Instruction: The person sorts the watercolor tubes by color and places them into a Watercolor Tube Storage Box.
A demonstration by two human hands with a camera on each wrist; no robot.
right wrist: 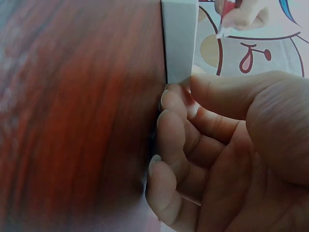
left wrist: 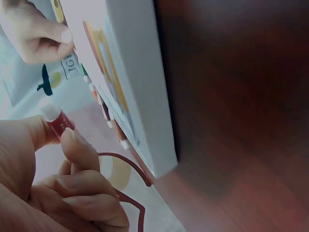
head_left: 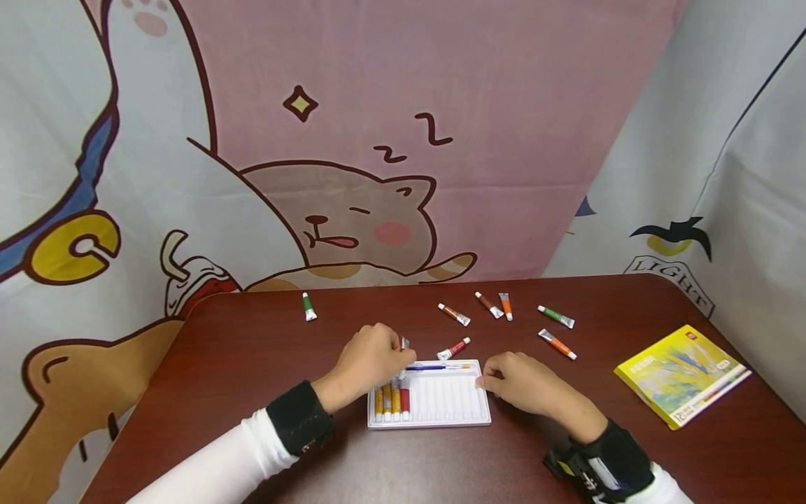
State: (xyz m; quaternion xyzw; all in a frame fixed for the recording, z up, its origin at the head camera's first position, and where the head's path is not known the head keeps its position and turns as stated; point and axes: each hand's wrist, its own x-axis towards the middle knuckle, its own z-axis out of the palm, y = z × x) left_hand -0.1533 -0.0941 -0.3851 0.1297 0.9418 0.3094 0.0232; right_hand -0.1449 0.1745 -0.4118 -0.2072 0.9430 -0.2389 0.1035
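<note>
My left hand [head_left: 371, 358] pinches a red paint tube [left wrist: 60, 126] with a white cap between thumb and finger, above the left part of a white plastic tray [head_left: 434, 424]. In the head view only the tube's silvery end shows past the fingers. Several yellow and ochre paint tubes [head_left: 387, 404] and a red tube [head_left: 405, 404] lie side by side in the tray's left slots. Along the far side of the tray runs a blue paintbrush [head_left: 434, 367]. My right hand [head_left: 525, 381] grips the tray's right edge between thumb and curled fingers.
Behind the tray lies a crimson tube [head_left: 453, 348]. Farther back are brown tubes [head_left: 455, 315], orange tubes [head_left: 557, 344] and a green tube [head_left: 556, 317]; another green tube [head_left: 308, 306] is at the back left. A yellow box [head_left: 683, 374] lies at the right.
</note>
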